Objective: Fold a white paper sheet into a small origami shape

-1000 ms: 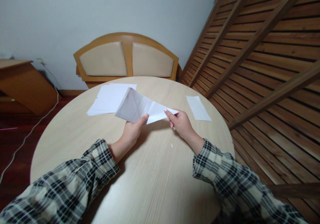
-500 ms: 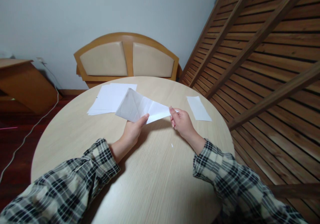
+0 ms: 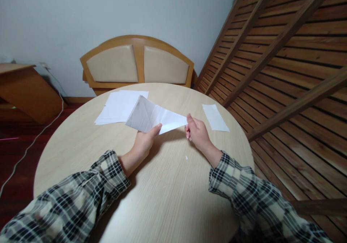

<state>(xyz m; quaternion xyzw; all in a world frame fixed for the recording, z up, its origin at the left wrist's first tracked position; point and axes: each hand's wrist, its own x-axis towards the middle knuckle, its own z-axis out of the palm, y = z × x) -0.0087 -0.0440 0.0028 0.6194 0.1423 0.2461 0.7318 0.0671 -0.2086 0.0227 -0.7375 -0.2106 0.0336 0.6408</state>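
Observation:
A creased, folded sheet of white paper (image 3: 158, 116) is held above the round table. My left hand (image 3: 145, 140) grips its lower edge near the middle, thumb on top and the other fingers hidden underneath. At the narrow right end, my right hand (image 3: 197, 131) is closed around the tip, with the thumb raised along it and the fingers curled below. The wide end of the paper points left and overlaps the view of a stack of white sheets (image 3: 121, 104). A tiny white scrap (image 3: 186, 157) lies on the table below my right hand.
A pale round wooden table (image 3: 168, 196) lies under my arms. A rectangular strip of white paper (image 3: 216, 117) rests at its right. Behind stands a padded headboard (image 3: 141, 60); wooden slats (image 3: 284, 66) lean at the right. A cable (image 3: 35, 140) runs along the left.
My right thumb has shifted slightly upward at the tip of the folded paper. My left hand and the paper are almost unmoved.

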